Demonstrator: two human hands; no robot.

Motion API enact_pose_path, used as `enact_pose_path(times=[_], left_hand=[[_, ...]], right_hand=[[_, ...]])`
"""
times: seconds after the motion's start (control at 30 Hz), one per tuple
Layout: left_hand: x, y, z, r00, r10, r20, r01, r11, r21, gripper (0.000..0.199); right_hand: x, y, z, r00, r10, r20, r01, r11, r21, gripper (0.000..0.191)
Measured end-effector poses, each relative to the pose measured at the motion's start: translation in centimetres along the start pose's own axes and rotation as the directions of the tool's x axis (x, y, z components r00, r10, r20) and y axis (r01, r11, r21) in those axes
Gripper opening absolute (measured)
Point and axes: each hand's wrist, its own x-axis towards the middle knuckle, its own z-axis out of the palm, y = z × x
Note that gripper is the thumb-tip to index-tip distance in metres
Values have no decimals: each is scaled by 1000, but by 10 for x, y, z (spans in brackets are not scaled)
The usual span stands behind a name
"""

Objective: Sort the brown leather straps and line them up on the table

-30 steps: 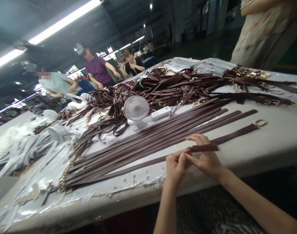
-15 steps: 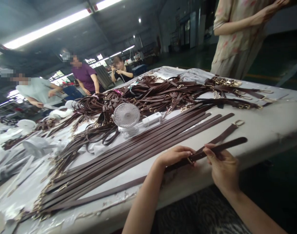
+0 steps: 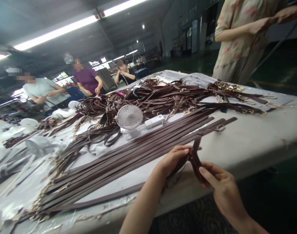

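Over the table's front edge, my left hand (image 3: 174,159) is closed on a dark brown leather strap (image 3: 196,162) near a small metal buckle. My right hand (image 3: 217,180) pinches the same strap lower down and to the right, where the strap bends downward. A strap end with a gold-coloured ring (image 3: 220,128) lies just beyond the hands. Several long brown straps (image 3: 129,154) lie side by side to the left, with metal clasps at their left ends.
A white fan (image 3: 129,117) stands beside a white device (image 3: 154,121). Behind them is a tangled heap of brown straps (image 3: 160,94) on the table (image 3: 262,136). A person (image 3: 238,42) stands at the back right; several others are at the far left.
My right hand has moved down and bent the strap, which was stretched out to the right. The strap end with the ring has shifted left and away from me.
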Motion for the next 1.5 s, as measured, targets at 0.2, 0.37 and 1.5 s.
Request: enact_pose_path(times=[0.2,0.37,1.5], left_hand=[[-3,1,-1,999,33,-32,-35,997,-65,52],[-2,-5,-3,999,37,-35,-39,997,-68,53],[12,-23,-7,992,94,-79,-105,984,-143,65]], right_hand=[[-7,-2,-4,988,-68,142,87,988,-130,30],[1,-2,0,979,30,199,4,986,-169,40],[13,0,49,995,5,-102,26,953,303,37]])
